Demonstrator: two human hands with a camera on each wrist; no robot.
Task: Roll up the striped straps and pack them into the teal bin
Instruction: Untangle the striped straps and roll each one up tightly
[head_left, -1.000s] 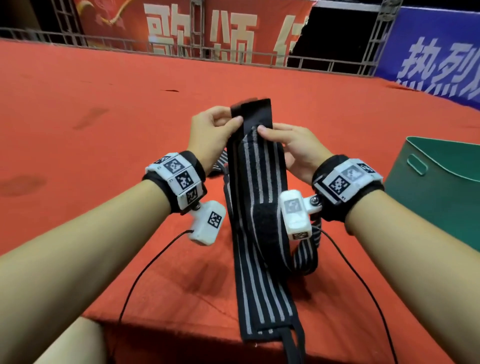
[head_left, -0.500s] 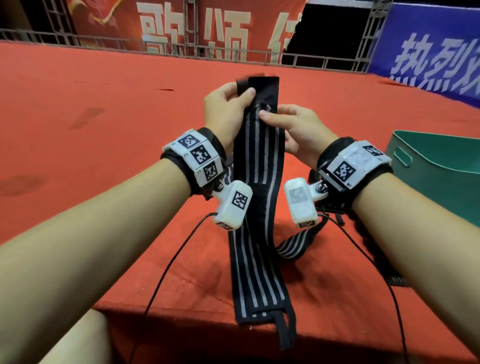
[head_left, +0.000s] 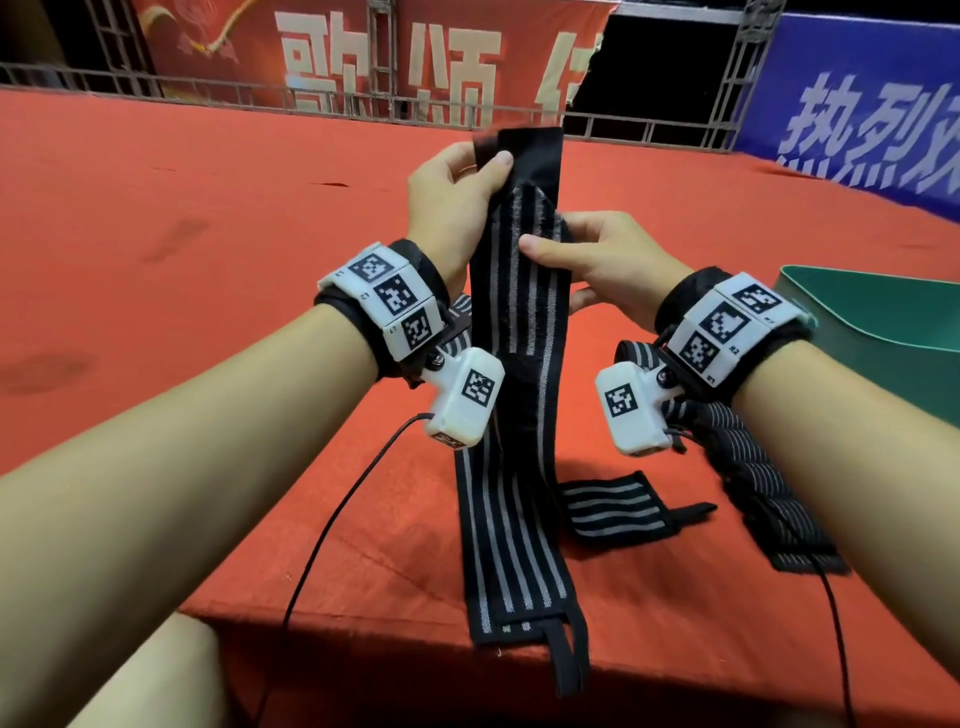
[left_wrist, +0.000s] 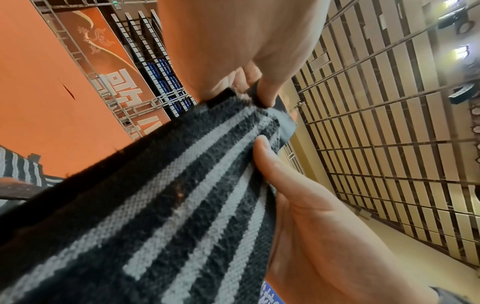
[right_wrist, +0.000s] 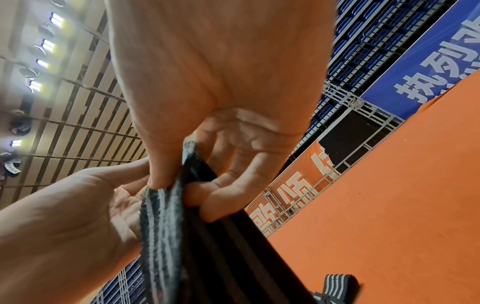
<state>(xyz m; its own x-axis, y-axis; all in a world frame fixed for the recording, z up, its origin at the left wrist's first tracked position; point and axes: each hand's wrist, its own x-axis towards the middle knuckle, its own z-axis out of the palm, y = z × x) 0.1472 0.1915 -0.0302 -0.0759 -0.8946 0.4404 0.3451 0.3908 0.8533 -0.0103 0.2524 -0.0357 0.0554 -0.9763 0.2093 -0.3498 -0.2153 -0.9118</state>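
Both hands are working one long black elastic strap with grey lengthwise stripes (head_left: 511, 332), holding it upright above the near edge of the red cloth-covered counter (head_left: 208, 291). The left hand (head_left: 449, 208) is pinching the strap's plain black top end between thumb and curled fingers; the right hand (head_left: 597, 254) is gripping the strap just below — thumb pressed on the striped face, fingers curled behind. From the left wrist view the left hand (left_wrist: 233, 51) is closing on the dark end tab while the right hand (left_wrist: 311, 226) is holding the strap (left_wrist: 168, 205) at its edge. The right wrist view is showing the right hand (right_wrist: 221, 82) clamping the fabric (right_wrist: 182, 236), with the left hand (right_wrist: 64, 226) beside it.

The strap's lower end is hanging down past the counter's near edge, its thin black loop (head_left: 569, 660) dangling below.

Three straps are showing in all: the held one, a second striped strap (head_left: 613, 512) lying flat on the counter near the near edge, just right of the hanging one, and a third, crumpled striped strap (head_left: 753, 478) lying under the right forearm.

One teal plastic bin (head_left: 893, 312) is standing at the counter's right edge, beyond the right wrist.
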